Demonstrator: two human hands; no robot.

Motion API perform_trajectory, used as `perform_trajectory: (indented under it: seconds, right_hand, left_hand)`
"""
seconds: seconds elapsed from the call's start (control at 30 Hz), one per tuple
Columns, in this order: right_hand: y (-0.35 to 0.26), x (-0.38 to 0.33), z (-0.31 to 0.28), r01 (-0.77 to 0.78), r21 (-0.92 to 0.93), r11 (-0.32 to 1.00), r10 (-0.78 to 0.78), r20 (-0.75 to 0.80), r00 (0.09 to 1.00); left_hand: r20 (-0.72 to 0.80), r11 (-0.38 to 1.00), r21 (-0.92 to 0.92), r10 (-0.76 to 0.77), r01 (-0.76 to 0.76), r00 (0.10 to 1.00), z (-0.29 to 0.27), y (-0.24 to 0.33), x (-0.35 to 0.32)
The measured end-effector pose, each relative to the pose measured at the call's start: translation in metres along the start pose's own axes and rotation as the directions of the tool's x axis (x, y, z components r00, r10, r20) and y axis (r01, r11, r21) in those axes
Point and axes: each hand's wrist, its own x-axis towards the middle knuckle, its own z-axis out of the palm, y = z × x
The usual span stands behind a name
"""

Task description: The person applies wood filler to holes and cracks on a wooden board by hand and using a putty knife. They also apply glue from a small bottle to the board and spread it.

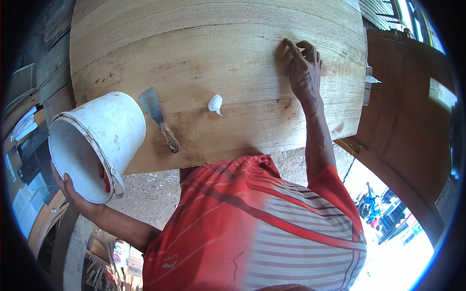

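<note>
Striped red shirt (pixel 252 228) nearest. Left hand (pixel 73 194) grips white bucket (pixel 94 145) (tipped, mouth toward me) at the wooden panel (pixel 218 58) edge. Putty knife (pixel 159 119) and white filler blob (pixel 215 103) lie on it. Right hand (pixel 303 70) presses fingertips to wood.

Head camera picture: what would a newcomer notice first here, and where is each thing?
First comes the wide wooden board filling the upper half, with the right hand pressing its fingertips on it near the right side. At lower left, the left hand holds a white bucket tilted against the board's near edge. Between them lie a putty knife and a small white blob on the wood.
</note>
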Motion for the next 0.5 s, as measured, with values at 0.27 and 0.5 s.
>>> perform_trajectory:
  seconds: [0.27,0.5]
  right_hand:
    - [0.004,0.000,0.011,0.085,0.028,0.996,-0.081,-0.126,0.989]
    - [0.003,0.001,0.013,0.073,0.014,0.997,-0.070,-0.123,0.990]
  left_hand:
    - [-0.009,1.000,-0.013,-0.026,0.026,1.000,0.001,0.001,-0.002]
    - [-0.010,0.998,-0.047,-0.049,0.048,0.999,0.003,0.002,-0.003]
